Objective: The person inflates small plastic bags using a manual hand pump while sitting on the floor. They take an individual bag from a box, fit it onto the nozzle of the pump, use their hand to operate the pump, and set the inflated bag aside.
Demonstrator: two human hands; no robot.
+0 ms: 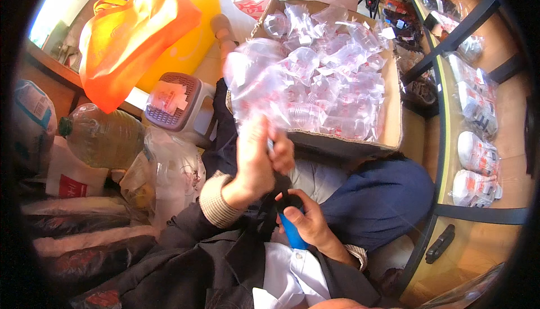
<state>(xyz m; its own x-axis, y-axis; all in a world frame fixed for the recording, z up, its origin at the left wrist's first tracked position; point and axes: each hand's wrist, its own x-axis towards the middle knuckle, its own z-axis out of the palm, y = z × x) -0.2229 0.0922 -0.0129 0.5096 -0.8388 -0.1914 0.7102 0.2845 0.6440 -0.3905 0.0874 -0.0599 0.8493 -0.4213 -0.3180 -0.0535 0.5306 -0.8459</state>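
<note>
The left hand [256, 160] grasps a clear package [255, 78] near the carton's [392, 104] left edge. The right hand [311, 223] clasps a blue cylinder [293, 232].

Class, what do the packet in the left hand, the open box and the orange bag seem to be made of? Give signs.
Packet in the left hand: probably glossy, clear plastic; it is see-through, with bright glints.
Open box: likely matt cardboard, judging by its tan inside and rough edges.
Orange bag: smooth, thin fabric or plastic, by its folds; which is unclear.
</note>
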